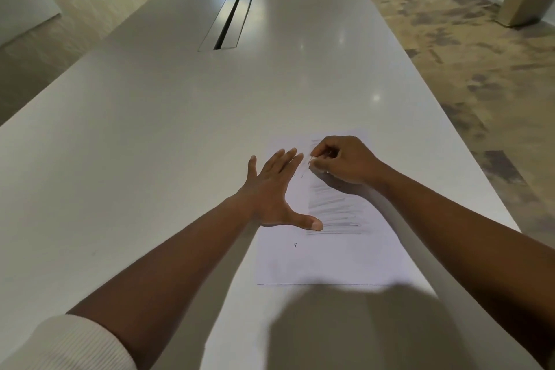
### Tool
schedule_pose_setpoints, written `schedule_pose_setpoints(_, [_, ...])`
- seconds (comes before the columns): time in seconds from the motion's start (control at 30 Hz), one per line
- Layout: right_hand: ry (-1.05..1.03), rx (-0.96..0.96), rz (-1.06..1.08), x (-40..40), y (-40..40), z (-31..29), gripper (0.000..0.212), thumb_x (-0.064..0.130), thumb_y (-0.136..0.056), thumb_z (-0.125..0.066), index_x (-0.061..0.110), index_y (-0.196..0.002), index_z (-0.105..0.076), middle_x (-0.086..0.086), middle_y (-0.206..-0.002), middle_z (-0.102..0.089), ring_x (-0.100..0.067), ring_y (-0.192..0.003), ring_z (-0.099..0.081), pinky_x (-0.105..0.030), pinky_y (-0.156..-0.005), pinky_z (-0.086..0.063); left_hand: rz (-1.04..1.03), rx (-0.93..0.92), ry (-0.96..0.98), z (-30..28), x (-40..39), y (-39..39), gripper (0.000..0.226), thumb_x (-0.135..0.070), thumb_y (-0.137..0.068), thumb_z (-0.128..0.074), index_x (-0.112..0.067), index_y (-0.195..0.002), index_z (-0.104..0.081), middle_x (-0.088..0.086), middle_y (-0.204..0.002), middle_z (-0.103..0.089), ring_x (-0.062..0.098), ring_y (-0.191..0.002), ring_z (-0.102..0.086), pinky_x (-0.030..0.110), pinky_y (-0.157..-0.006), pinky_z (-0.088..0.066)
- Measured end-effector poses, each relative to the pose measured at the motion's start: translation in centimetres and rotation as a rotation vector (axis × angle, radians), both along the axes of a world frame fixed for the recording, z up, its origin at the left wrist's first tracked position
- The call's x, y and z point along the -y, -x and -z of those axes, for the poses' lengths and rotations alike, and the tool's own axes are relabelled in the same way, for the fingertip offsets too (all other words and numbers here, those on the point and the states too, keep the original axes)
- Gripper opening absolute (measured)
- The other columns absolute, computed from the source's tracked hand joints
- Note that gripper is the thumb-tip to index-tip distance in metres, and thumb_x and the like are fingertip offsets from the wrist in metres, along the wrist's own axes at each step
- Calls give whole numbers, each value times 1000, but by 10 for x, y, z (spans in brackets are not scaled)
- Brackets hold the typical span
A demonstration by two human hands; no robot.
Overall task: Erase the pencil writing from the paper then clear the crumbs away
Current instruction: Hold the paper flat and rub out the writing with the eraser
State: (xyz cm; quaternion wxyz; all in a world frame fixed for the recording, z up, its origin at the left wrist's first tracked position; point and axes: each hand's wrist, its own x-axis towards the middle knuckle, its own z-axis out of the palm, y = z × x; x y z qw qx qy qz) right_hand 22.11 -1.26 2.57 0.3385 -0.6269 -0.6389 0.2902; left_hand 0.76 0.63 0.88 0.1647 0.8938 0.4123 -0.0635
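Keep the left hand pressed flat, its grip wide with fingers and thumb spread on the left part of the paper, so the sheet cannot creep or buckle on the white bench while the right hand works short, light strokes down the shading. The right grip is narrow, fingertips pinched on a small object, presumably the eraser, pressed near the sheet's far end. The paper lies flat near the bench's right edge; grey pencil shading fills a band down its right half, mostly unerased.
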Motion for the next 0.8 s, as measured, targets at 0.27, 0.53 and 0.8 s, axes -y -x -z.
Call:
schedule_pose_setpoints(0.27, [17, 9, 20, 2, -1, 4, 5, 20, -82, -71, 20, -87, -71, 17, -78, -66, 2, -74, -61, -4, -61, -41, -18, 55, -29, 5, 0, 1, 150, -111, -48, -42, -30, -163, 11, -14, -171, 14, 3, -154, 23, 62, -121, 15])
schedule_pose_setpoints(0.53, [42, -43, 57, 4, 1, 7, 7, 21, -82, -70, 21, -89, -71, 16, -83, -68, 0, -78, -63, -9, -66, -45, -83, 143, -166, 5, -9, -10, 133, -110, -52, -32, -34, -161, -19, -8, -165, -24, 4, -150, -7, 59, -122, -3])
schedule_pose_setpoints(0.8, [50, -37, 62, 2, 1, 6, 4, 20, -79, -70, 23, -81, -69, 15, -77, -68, 2, -71, -63, -7, -59, -44, -117, 114, -128, 11, -22, -31, 140, -112, -54, -25, -29, -165, -5, -11, -172, -1, 7, -157, 13, 66, -121, 12])
